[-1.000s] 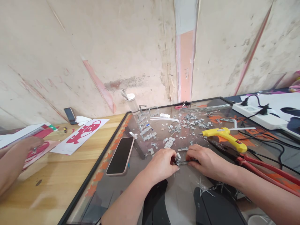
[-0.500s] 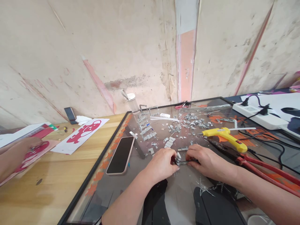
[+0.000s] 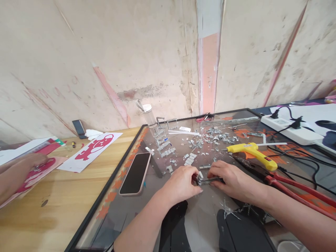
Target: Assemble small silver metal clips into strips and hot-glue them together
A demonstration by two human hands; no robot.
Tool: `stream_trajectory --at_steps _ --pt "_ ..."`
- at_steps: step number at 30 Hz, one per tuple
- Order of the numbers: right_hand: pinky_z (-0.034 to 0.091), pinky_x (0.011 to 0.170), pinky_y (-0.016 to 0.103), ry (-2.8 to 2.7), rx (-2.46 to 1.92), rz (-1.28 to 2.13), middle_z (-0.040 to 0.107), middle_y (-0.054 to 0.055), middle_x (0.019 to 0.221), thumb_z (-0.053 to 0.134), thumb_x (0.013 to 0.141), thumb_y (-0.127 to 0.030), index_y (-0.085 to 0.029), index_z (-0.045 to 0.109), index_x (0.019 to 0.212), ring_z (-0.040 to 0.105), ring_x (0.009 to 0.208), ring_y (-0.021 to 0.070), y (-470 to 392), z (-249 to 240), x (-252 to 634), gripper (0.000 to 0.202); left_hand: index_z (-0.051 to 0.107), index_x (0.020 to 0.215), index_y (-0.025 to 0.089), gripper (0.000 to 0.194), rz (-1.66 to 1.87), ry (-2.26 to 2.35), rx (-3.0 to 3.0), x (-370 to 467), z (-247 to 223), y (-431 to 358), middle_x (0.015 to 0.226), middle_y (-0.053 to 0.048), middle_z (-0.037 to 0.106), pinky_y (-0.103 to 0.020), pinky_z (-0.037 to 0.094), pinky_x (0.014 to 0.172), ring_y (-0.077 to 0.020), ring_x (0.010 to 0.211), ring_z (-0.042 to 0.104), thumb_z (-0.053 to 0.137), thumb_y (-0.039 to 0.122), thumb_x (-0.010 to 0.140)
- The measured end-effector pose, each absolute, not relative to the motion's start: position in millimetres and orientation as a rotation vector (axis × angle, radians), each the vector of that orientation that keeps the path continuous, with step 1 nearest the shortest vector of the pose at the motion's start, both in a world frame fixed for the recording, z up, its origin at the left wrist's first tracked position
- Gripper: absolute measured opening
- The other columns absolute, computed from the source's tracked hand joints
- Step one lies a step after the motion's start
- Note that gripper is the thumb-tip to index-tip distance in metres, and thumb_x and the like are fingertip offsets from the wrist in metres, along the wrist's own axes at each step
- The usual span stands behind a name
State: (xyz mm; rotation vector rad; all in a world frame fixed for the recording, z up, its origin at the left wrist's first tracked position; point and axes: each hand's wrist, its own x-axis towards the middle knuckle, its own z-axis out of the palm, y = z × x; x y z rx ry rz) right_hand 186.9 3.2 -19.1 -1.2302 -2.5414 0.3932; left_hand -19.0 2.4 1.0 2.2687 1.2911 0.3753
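Note:
My left hand [image 3: 183, 182] is closed, thumb and forefinger pinched at the left end of a small silvery metal piece [image 3: 201, 179]. Opposite it, my right hand [image 3: 226, 176] has its fingers pressed on the right end of the same piece, low over the glass tabletop [image 3: 162, 196]. Part of the piece is hidden behind my fingers. Just beyond lie a short metal strip [image 3: 205, 167] and a row of flat silvery squares [image 3: 190, 159]. Many small metal bits [image 3: 217, 134] are scattered farther back.
A phone [image 3: 135, 174] lies left of my hands. To the right are a yellow glue gun [image 3: 252, 152], red-handled pliers [image 3: 296, 185] and a white power strip [image 3: 291, 129] with cables. A clear bottle [image 3: 149, 115] stands behind. At far left, another person's hand [image 3: 31, 166] rests on red-and-white paper.
Both hands keep hold of the metal piece in nearly the same spot, with only slight finger movement. The things around them look unchanged.

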Motion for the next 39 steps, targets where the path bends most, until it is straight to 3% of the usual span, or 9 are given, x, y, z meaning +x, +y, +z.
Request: stream_trajectory --at_steps 29,39 --pt "0.042 0.075 0.030 -2.524 -1.207 0.443 0.057 0.003 0.082 0.055 0.081 -0.010 -0.018 0.061 0.078 0.054 0.082 0.0179 5 -24 183 0.010 0.056 0.069 0.019 0.012 0.395 1.292 2.276 -19 -2 3 0.069 0.003 0.056 -0.023 0.038 0.061 -0.0141 0.071 0.053 0.064 0.015 0.062" --pt "0.042 0.078 0.031 -2.506 -1.217 0.436 0.059 0.004 0.086 0.056 0.084 -0.017 -0.019 0.063 0.085 0.055 0.087 0.0192 7 -19 194 0.007 0.057 0.069 0.019 0.012 0.379 1.299 2.262 -19 0 4 0.070 0.002 0.057 -0.023 0.039 0.062 -0.0143 0.070 0.053 0.065 0.015 0.062"
